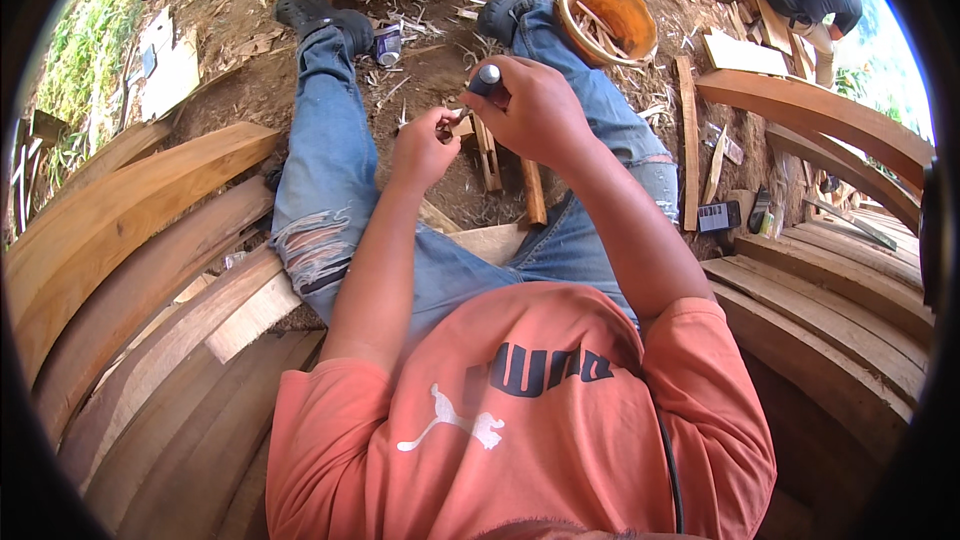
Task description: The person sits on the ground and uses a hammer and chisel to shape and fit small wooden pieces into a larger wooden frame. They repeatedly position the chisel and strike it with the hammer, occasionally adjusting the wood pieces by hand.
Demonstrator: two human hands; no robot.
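Note:
My right hand (535, 112) is closed round a chisel-like tool (486, 79) with a dark handle and a shiny rounded end; its lower part is mostly hidden by my fingers. Close beside it, my left hand (428, 145) is curled with thumb and fingers pinched near the tool's lower end. What lies in that pinch is too small to make out. Just below the hands, a slotted piece of wood (488, 158) stands between my legs. A round wooden handle (534, 192) leans to its right, its upper end hidden behind my right hand.
An orange bucket (640, 25) holding wood scraps stands by my right foot. A small can (388, 44) lies near my left shoe. Curved boards (140, 230) flank me at left, stacked planks (830, 310) at right, with a phone (716, 217) beside them. Two other people are farther off.

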